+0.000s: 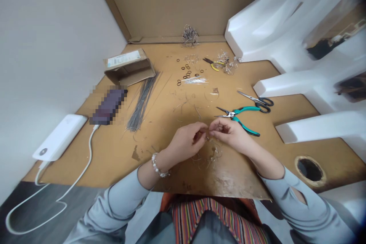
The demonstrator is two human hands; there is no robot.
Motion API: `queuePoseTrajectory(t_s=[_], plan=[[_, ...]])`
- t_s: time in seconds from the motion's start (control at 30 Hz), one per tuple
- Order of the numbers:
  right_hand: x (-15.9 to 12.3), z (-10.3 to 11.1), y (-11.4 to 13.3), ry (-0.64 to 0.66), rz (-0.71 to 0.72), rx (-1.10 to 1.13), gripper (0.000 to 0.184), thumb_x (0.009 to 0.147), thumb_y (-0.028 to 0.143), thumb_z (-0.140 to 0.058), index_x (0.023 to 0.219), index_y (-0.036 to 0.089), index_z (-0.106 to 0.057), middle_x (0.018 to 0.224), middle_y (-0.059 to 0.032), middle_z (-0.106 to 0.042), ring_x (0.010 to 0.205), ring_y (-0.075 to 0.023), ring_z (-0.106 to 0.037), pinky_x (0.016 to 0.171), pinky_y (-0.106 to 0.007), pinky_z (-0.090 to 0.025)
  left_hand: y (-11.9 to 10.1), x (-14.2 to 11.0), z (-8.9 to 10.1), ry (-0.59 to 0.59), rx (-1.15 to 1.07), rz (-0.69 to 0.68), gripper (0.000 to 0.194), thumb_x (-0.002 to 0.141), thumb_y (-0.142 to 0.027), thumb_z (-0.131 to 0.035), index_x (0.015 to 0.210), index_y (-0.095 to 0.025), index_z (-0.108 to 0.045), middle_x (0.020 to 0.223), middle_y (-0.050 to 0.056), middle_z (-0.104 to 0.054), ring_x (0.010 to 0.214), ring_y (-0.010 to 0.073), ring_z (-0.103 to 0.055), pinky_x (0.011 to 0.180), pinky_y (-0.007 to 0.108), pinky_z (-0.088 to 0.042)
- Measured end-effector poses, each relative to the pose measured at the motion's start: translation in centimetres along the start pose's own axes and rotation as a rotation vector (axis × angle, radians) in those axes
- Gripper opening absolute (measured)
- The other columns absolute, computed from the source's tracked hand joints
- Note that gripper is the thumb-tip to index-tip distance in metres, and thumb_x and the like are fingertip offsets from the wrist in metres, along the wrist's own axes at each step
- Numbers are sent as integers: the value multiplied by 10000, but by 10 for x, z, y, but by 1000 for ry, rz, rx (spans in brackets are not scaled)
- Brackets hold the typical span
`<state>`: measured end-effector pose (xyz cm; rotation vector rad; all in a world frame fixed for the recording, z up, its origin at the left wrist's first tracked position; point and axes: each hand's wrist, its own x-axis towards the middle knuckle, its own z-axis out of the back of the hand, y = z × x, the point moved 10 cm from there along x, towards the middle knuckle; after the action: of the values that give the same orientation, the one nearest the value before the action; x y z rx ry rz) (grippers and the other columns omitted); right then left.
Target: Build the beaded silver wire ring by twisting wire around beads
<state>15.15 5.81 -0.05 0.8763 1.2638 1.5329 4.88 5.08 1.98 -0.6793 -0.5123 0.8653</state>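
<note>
My left hand (pixel 187 139) and my right hand (pixel 228 132) meet over the brown cardboard work surface (pixel 160 133), fingers of both pinched together on a thin clear wire piece (pixel 208 134) between them. More loose clear wire (pixel 210 156) curls on the surface just under the hands. A bead bracelet (pixel 158 166) sits on my left wrist. Teal-handled pliers (pixel 240 116) lie just beyond my right hand.
Scissors (pixel 257 101) lie right of the pliers. A bundle of grey wires (pixel 141 103), a small cardboard box (pixel 128 66), black rings (pixel 187 72) and yellow pliers (pixel 214 64) sit farther back. A phone (pixel 108 106) and white power bank (pixel 60 137) lie left. White foam blocks (pixel 300 45) stand right, near a hole (pixel 310 169).
</note>
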Motion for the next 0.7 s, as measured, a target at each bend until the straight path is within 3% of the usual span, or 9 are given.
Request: queuePoseTrajectory(t_s=[0.3, 0.4, 0.47, 0.57, 0.7], plan=[[0, 4, 1, -15, -35, -27, 195, 771, 361, -623, 795, 171, -587, 570, 46, -523, 472, -81, -441, 458, -222, -348, 5, 2, -7, 75, -44, 20, 152, 875, -270, -512, 846, -174, -626, 709, -3, -626, 605, 98, -512, 588, 213, -383], [-5, 21, 5, -135, -40, -211, 269, 789, 413, -603, 914, 176, -629, 608, 22, -578, 459, -91, -442, 451, -234, -349, 12, 3, -3, 21, -95, 54, 145, 875, -258, -507, 840, -170, -616, 727, -1, -636, 628, 103, -532, 608, 217, -400], [-10, 28, 9, -163, -22, -384, 363, 759, 437, -642, 1030, 195, -639, 737, -14, -651, 501, -104, -485, 480, -246, -381, 21, 3, 1, -28, -125, 92, 147, 874, -260, -505, 816, -166, -603, 708, -4, -627, 628, 104, -540, 610, 219, -407], [-11, 25, 0, -74, -29, -568, 540, 681, 409, -725, 1176, 229, -607, 919, -44, -688, 593, -128, -564, 542, -259, -435, 34, 4, 4, -76, -153, 146, 143, 868, -261, -511, 792, -166, -587, 668, -13, -608, 613, 105, -540, 598, 219, -409], [-7, 22, -21, -38, -50, -606, 468, 733, 325, -673, 1184, 219, -607, 875, -28, -686, 618, -133, -591, 565, -256, -452, 44, 4, 2, -83, -195, 173, 139, 875, -263, -499, 803, -166, -569, 651, -17, -601, 597, 103, -539, 584, 218, -410]])
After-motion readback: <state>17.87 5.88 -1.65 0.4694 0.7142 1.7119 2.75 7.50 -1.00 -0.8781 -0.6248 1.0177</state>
